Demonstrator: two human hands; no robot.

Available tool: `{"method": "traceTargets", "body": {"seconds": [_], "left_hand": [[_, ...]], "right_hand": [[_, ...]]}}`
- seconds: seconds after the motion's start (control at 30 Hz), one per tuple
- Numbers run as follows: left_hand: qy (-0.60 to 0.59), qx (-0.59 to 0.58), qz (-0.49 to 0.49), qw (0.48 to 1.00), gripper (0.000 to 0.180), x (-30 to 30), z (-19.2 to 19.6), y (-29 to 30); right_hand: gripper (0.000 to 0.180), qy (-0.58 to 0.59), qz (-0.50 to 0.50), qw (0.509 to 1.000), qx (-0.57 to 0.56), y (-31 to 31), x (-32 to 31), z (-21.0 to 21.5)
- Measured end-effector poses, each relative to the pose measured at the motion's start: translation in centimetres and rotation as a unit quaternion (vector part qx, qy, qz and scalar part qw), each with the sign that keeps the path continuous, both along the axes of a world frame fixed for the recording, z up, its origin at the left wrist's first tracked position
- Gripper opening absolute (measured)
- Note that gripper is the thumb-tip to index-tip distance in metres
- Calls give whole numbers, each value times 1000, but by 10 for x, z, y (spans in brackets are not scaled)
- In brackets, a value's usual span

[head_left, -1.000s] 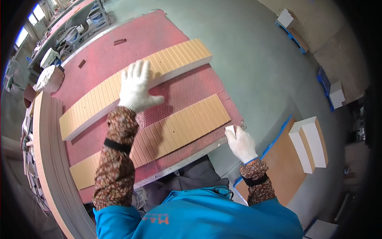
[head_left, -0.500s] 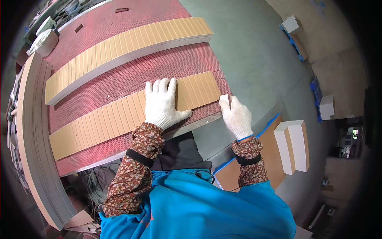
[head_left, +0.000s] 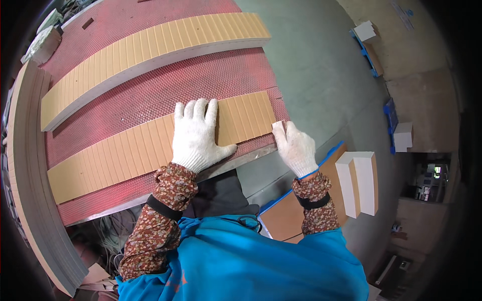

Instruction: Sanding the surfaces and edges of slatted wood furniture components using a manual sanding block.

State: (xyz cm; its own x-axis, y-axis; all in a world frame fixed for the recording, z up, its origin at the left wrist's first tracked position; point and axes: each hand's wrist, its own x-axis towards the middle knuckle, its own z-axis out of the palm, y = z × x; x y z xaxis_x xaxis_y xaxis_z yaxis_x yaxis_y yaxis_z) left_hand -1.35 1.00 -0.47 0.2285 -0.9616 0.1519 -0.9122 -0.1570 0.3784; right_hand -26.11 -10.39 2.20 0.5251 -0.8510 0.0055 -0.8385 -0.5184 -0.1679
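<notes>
My left hand [head_left: 195, 134], in a white knit glove, lies flat with fingers spread on a long tan board [head_left: 120, 150] with grooves across its face. The board rests on a red textured tabletop [head_left: 201, 75]. At the board's right end, by the table corner, my right hand [head_left: 296, 148], gloved likewise, pinches a small pale flat piece [head_left: 277, 125] between thumb and fingers. This piece is against or very near the board's end edge; the fingers hide most of it, so its kind cannot be told.
Farther back on the table lies a stack of grooved boards [head_left: 150, 47]. A tall curved-looking stack [head_left: 30, 160] stands along the left side. Beyond my right forearm, two white-sided stacks [head_left: 362, 183] sit on a brown sheet [head_left: 286, 215] with blue edging. More pallets [head_left: 389, 120] stand far right.
The view has shifted slightly, so the table and boards appear farther left. Both hands keep their places at the board, the left flat and the right pinching at its end.
</notes>
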Motion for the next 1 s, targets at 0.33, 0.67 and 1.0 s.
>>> {"method": "traceTargets", "body": {"seconds": [0.33,0.67,1.0], "left_hand": [[-8,-8,-2,1000,107,-1,1,-3],[0,1,3,1000,114,2,-3,0],[4,12,0,1000,111,-3,6,-4]], "right_hand": [[51,18,13,1000,-4,-83,73,-1],[48,54,21,998,22,-12,11,7],[49,36,12,999,-11,-76,62,-1]]}}
